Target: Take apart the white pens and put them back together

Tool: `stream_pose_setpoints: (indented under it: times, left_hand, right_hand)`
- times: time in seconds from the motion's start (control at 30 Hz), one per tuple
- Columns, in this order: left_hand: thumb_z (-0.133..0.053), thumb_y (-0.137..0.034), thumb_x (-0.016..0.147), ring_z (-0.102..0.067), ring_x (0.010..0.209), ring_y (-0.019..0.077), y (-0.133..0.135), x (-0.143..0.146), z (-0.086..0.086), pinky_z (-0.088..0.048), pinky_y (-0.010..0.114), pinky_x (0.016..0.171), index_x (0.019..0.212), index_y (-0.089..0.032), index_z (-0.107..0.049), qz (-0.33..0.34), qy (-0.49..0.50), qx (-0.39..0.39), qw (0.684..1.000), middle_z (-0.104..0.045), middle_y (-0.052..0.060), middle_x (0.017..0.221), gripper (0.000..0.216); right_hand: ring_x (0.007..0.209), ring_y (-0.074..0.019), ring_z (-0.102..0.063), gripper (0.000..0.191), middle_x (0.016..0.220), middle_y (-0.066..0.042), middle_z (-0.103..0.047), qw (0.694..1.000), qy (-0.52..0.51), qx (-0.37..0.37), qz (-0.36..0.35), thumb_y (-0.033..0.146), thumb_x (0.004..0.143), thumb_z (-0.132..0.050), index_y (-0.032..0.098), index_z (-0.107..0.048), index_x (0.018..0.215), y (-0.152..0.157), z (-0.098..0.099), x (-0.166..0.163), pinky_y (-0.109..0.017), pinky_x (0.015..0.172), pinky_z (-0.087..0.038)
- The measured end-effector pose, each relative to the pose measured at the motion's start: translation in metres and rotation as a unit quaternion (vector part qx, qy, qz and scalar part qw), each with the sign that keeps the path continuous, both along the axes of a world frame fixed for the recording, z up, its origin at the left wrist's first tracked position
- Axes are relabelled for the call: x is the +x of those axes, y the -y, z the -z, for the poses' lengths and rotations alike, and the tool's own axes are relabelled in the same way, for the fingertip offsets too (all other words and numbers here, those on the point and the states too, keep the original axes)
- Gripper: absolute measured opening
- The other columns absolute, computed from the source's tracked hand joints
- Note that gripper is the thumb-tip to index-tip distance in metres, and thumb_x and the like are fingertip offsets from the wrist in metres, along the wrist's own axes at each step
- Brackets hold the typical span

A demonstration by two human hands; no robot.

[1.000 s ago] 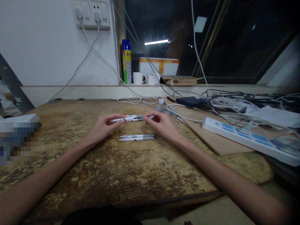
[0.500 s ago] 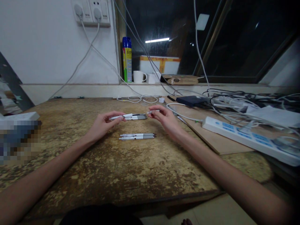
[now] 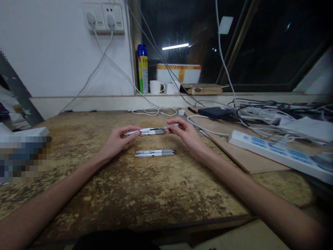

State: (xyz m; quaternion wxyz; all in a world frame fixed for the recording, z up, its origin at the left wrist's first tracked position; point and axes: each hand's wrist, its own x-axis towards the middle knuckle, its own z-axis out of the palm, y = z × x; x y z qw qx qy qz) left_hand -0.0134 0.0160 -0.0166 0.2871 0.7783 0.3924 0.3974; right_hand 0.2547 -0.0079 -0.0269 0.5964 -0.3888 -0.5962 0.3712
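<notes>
My left hand (image 3: 116,141) pinches the white barrel of a pen (image 3: 145,130), held level over the table. A thin dark refill (image 3: 157,128) sticks out of its right end. Between the fingertips of my right hand (image 3: 186,134) is the pen's pale front section (image 3: 173,125), close to the refill's tip; whether the tip is inside cannot be told. Just beneath lies another white and grey pen (image 3: 156,132), partly covered by my left fingers. Nearer to me, two white and grey pens (image 3: 156,153) rest side by side on the worn wooden table (image 3: 145,194).
To the right, a white power strip (image 3: 273,152) lies on a brown board (image 3: 241,159), with tangled cables (image 3: 260,107) and a dark flat box (image 3: 214,113) behind. A mug (image 3: 156,86) and a spray can (image 3: 142,69) stand on the sill.
The front section in my right hand and the exposed refill have come closer together. The whole view has shifted slightly; the two nearer pens lie as before.
</notes>
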Motion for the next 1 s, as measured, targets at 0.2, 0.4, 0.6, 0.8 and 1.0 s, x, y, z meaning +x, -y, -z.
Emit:
stream_pose_setpoints:
  times: [0.2,0.4,0.6,0.8,1.0]
  left_hand:
    - [-0.066,-0.047,0.089,-0.068,0.098,0.022,0.0003,0.0004,0.0002,-0.05,0.032,0.091,0.116,-0.02,-0.074,0.009,0.005,-0.008,1.0,-0.078,0.007,0.105,0.039]
    - [-0.066,-0.048,0.089,-0.068,0.099,0.0224,0.0029,0.0019,-0.0021,-0.051,0.033,0.091,0.116,-0.021,-0.075,0.015,-0.002,-0.013,1.0,-0.078,0.008,0.106,0.04]
    - [-0.066,-0.047,0.09,-0.068,0.094,0.021,0.0031,0.0019,-0.0016,-0.051,0.03,0.085,0.117,-0.02,-0.074,0.017,-0.003,-0.019,1.0,-0.078,0.007,0.104,0.04]
    - [-0.066,-0.047,0.09,-0.068,0.091,0.0199,0.0021,0.0009,-0.0008,-0.051,0.031,0.085,0.116,-0.022,-0.074,0.018,0.004,-0.022,1.0,-0.078,0.006,0.102,0.037]
    - [-0.067,-0.045,0.09,-0.068,0.094,0.0203,0.0024,0.0004,-0.0009,-0.051,0.031,0.088,0.116,-0.022,-0.075,0.024,0.007,-0.03,0.999,-0.078,0.006,0.101,0.035]
  right_hand:
    - [0.09,-0.0203,-0.07,0.022,0.092,-0.006,-0.074,1.0,-0.003,-0.005,-0.012,0.034,0.085,-0.067,0.021,-0.068,0.103,-0.0018,0.0035,-0.0012,-0.039,0.094,-0.053]
    - [0.087,-0.0189,-0.069,0.021,0.098,-0.005,-0.073,0.999,0.037,0.021,-0.018,0.033,0.08,-0.073,0.021,-0.07,0.096,0.0029,-0.001,-0.0052,-0.036,0.087,-0.054]
    - [0.087,-0.0188,-0.068,0.02,0.097,-0.006,-0.074,0.997,0.058,0.035,-0.021,0.035,0.081,-0.073,0.02,-0.072,0.093,0.0032,-0.0021,-0.0035,-0.036,0.086,-0.053]
    - [0.086,-0.0193,-0.068,0.019,0.093,-0.005,-0.075,0.998,0.06,0.002,-0.017,0.033,0.08,-0.073,0.02,-0.073,0.094,0.0032,-0.0007,-0.004,-0.036,0.085,-0.052]
    - [0.086,-0.0194,-0.068,0.019,0.095,-0.005,-0.076,0.997,0.069,-0.011,-0.015,0.03,0.08,-0.073,0.02,-0.075,0.096,0.0067,-0.0028,-0.0066,-0.036,0.086,-0.052]
